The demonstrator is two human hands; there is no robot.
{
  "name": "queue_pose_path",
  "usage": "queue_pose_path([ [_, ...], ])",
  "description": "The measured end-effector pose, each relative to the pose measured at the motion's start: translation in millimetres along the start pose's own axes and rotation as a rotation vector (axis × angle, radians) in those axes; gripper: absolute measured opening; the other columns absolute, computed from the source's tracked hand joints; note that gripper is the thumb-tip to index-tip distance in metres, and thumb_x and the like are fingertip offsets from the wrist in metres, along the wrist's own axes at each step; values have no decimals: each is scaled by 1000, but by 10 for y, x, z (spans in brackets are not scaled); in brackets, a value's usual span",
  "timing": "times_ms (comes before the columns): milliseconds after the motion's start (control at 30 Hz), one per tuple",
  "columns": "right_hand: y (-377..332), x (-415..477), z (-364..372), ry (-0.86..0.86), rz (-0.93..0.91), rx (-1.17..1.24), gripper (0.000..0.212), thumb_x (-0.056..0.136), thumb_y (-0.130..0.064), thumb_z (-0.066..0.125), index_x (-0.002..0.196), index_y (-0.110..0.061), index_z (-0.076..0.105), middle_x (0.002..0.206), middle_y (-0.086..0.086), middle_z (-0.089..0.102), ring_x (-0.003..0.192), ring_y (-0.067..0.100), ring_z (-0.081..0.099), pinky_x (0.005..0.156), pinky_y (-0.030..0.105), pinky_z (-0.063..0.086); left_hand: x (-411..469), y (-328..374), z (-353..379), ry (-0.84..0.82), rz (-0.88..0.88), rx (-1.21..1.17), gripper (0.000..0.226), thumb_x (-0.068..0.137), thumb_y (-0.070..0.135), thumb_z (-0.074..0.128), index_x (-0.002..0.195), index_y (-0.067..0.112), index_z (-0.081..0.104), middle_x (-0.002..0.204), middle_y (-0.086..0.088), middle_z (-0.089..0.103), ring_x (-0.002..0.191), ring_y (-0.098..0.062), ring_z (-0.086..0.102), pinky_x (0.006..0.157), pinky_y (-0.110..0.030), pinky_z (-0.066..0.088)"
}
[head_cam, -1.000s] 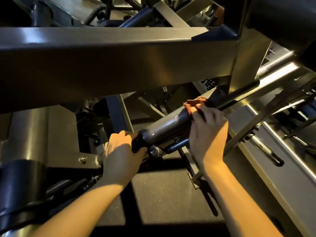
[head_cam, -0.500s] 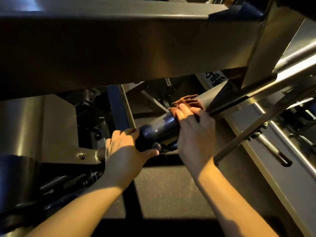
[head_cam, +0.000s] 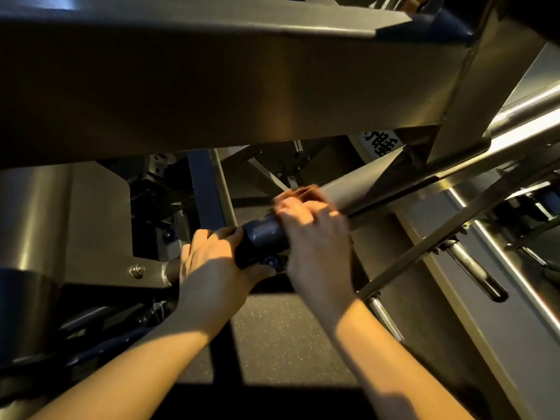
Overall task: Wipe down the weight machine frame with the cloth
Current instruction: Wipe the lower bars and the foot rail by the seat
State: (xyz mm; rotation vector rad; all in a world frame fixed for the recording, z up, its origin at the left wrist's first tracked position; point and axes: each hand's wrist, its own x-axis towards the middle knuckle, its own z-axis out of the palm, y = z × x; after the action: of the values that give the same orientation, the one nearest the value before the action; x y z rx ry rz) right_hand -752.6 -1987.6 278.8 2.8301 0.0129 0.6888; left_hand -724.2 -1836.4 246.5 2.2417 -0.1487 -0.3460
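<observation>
Under right hand (head_cam: 315, 247): rust-orange cloth (head_cam: 303, 192), blurred, pressed on slanted grey round metal frame tube (head_cam: 357, 189).
Stroke: likely mid-wipe; best run lengthwise with even pressure, wrapping cloth round to reach the underside.
Right hand: fingers curled over cloth and tube, gripping both.
Left hand (head_cam: 212, 262): closed round dark cylindrical sleeve (head_cam: 263, 234), just left of right hand, apparently steadying.
Caution: fingertips clear of joint beneath sleeve.

Frame beam (head_cam: 212, 86) — brushed metal, satin sheen. Cylinder (head_cam: 263, 234) — dark, glossy. Cloth (head_cam: 300, 192): orange fabric, blurred. Floor (head_cam: 281, 338): speckled, matt.
</observation>
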Motion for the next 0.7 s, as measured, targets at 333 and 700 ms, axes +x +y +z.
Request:
queue_pose_path([
  [333,160,160,-183,57,222,-88,30,82,-13,72,112,-11,70,113,11,71,121,33,53,101,56,45,-41,39,-59,-6,12,-58,75,74,57,82,141,41,50,129,12,40,125,-13,33,108,-40,38],
  [700,116,-12,-310,-138,72,-9,45,78,-13,71,122,-16,68,123,8,69,123,32,50,100,55,45,-103,-221,-156,-96,-86,7,68,79,47,83,138,35,52,126,4,38,122,-21,38,108,-41,39],
])
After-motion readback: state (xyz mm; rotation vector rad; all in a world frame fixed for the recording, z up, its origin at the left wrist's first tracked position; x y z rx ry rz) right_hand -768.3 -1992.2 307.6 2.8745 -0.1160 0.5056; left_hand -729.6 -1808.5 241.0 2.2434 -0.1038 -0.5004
